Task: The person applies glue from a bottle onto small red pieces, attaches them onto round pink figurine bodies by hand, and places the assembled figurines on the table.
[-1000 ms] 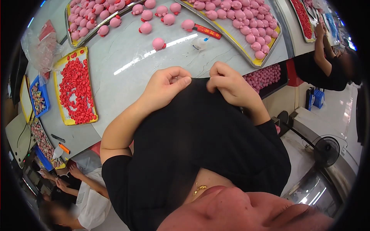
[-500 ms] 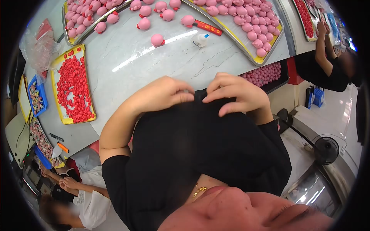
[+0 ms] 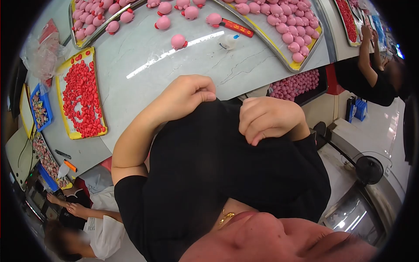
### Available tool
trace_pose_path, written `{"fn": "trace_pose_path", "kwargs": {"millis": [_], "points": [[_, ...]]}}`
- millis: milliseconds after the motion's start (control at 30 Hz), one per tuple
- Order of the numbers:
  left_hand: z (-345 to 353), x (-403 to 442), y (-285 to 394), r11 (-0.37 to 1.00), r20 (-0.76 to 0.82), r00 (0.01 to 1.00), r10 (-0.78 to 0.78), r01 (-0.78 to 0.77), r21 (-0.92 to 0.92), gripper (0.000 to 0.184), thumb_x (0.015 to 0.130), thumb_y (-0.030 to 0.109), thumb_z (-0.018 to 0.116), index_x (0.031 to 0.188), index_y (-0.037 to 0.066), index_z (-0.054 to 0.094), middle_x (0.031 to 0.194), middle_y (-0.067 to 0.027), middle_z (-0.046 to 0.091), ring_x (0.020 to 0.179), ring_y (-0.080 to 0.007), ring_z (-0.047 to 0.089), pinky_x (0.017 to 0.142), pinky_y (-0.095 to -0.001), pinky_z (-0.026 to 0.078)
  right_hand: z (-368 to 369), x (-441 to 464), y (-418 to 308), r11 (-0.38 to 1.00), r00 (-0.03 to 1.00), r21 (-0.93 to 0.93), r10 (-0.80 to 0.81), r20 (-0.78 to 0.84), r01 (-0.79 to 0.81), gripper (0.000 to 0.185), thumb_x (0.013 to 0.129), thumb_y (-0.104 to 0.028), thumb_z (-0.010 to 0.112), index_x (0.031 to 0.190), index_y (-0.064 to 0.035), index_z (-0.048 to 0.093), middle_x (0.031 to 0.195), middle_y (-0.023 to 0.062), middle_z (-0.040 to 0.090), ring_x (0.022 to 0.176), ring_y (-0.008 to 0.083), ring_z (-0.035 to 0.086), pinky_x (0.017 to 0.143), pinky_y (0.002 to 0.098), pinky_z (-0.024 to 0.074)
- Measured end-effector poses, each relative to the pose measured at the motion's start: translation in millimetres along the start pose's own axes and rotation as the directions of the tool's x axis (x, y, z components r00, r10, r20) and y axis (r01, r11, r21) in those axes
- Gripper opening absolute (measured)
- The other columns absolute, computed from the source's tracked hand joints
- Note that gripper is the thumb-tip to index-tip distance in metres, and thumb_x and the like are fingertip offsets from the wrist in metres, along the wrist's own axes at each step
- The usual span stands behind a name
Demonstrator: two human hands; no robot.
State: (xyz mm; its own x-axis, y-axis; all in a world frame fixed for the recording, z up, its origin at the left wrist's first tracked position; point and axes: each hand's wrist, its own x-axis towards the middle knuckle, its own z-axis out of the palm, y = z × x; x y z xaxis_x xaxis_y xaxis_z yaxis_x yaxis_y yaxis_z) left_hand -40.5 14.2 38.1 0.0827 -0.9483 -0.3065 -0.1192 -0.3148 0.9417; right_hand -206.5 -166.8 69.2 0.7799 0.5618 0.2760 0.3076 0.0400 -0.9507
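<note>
My left hand [image 3: 194,94] is closed, its thumb pressed to the curled fingers at the raised edge of the black shirt [image 3: 209,144]. A pinch of this cloth seems to be in it. To its right, my right hand [image 3: 270,118] is also closed, fingers bunched and fingertips pointing down against the shirt front. What it grips, if anything, is hidden. Beyond the hands, on the grey table [image 3: 152,87], lie a single pink ball-shaped figure [image 3: 178,41] with a red part and a small clear bottle [image 3: 228,42] with a blue tip.
A yellow-lined tray of red pieces [image 3: 82,98] stands at left. Trays of pink figures [image 3: 297,30] line the far side, near a red packet [image 3: 238,28]. More pink balls [image 3: 297,85] sit below the table edge. Co-workers [image 3: 102,231] are at lower left and upper right. A fan [image 3: 369,169] stands at right.
My right hand has drawn back toward my body, its spread fingers now bunched together. My left hand has moved slightly up and left, its fingers curling closed. The table things stay put.
</note>
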Motion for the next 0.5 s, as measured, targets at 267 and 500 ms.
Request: {"fn": "trace_pose_path", "kwargs": {"millis": [267, 500], "points": [[-11, -10, 2, 0.919, 0.250, 0.886, 0.391, -0.391, -0.052, 0.037, 0.082, 0.035, 0.066, 0.113, 0.014, 0.065, 0.105, -0.0106, 0.059, 0.068, -0.0205, 0.056, 0.066, -0.0288, 0.046, -1, -6, 13, 0.659, 0.872, 0.580, -0.432, -0.229, 0.479, 0.016, 0.088, -0.014, 0.060, 0.088, 0.0000, 0.067, 0.078, 0.0073, 0.064, 0.066, 0.0212, 0.059, 0.056, 0.0323, 0.0368], [-18, -33, 23, 0.866, 0.633, 0.743, 0.217, -0.445, 0.226, 0.044, 0.074, 0.057, 0.061, 0.100, 0.024, 0.072, 0.131, -0.0290, 0.043, 0.058, -0.0308, 0.059, 0.060, -0.0325, 0.049, -6, -7, 12, 0.732, 0.896, 0.522, -0.405, -0.181, 0.437, 0.013, 0.087, -0.012, 0.060, 0.086, -0.0019, 0.068, 0.078, 0.0058, 0.065, 0.069, 0.0200, 0.059, 0.059, 0.0328, 0.0360]]}}
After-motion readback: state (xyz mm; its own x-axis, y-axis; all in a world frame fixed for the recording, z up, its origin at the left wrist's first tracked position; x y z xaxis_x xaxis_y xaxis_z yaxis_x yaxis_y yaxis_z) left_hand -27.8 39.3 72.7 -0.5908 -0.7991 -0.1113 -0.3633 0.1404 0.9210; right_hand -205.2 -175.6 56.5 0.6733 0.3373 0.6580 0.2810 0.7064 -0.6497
